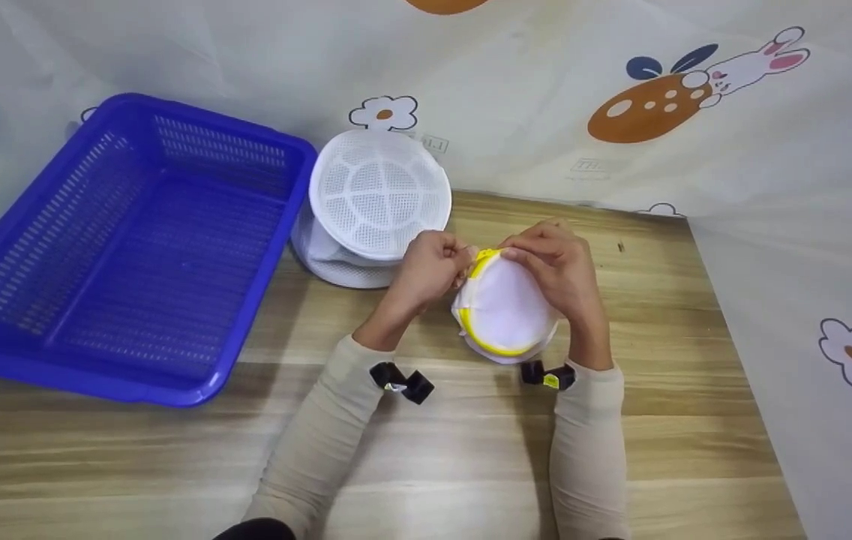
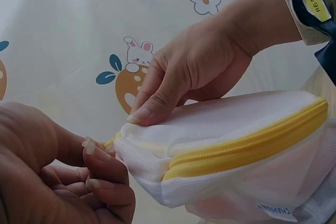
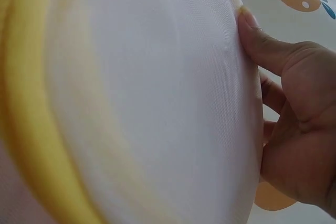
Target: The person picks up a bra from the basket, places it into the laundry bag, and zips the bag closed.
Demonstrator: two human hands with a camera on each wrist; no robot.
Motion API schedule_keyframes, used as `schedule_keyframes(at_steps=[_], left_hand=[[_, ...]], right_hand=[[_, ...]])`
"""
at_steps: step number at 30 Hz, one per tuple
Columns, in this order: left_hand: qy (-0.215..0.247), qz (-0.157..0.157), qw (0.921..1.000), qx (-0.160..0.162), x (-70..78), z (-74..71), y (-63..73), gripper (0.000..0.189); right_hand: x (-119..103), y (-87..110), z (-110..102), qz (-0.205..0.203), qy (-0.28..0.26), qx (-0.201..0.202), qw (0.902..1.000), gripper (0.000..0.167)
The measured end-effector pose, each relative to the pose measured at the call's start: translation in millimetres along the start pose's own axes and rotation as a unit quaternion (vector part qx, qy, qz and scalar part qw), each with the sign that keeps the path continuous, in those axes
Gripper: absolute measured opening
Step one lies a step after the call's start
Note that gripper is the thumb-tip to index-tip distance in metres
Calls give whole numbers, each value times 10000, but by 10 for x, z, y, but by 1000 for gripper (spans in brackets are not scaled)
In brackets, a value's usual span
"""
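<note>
A small round white mesh laundry bag point(image 1: 512, 300) with a yellow zipper point(image 2: 247, 145) round its lid is held tilted over the table. My left hand point(image 1: 426, 274) pinches the zipper's end at the bag's far left edge; a bit of yellow shows at its fingertips in the left wrist view. Right beside it, my right hand point(image 1: 557, 270) grips the lid's edge between thumb and fingers. In the right wrist view the pale mesh lid point(image 3: 168, 98) fills most of the picture, with the right thumb on its rim.
A large blue plastic basket point(image 1: 216, 382) stands on the left of the wooden table point(image 1: 426, 465). Between it and the hands, larger white mesh laundry bags point(image 1: 381, 195) are stacked near the back. A patterned cloth point(image 1: 516, 97) hangs behind the table and along its right side.
</note>
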State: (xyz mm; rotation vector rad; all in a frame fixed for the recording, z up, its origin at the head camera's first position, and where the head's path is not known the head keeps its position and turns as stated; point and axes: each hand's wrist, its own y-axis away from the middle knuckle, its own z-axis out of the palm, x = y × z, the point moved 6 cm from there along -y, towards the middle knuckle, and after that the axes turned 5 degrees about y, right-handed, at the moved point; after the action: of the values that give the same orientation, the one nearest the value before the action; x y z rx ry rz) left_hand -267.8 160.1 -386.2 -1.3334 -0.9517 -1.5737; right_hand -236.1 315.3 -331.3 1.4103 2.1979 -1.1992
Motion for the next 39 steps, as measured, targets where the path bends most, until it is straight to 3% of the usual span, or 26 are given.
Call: schedule_keyframes(at_steps=[6, 29, 39], left_hand=[[-156, 97, 9998, -125, 7, -2, -4, 20], [-581, 200, 9981, 27, 46, -20, 4, 18], [-621, 159, 9979, 37, 29, -17, 0, 19]], right_hand=[[-15, -5, -14, -10, 75, 24, 10000, 3], [43, 1, -73, -17, 60, 274, 9996, 4], [131, 35, -179, 354, 49, 576, 9977, 6]])
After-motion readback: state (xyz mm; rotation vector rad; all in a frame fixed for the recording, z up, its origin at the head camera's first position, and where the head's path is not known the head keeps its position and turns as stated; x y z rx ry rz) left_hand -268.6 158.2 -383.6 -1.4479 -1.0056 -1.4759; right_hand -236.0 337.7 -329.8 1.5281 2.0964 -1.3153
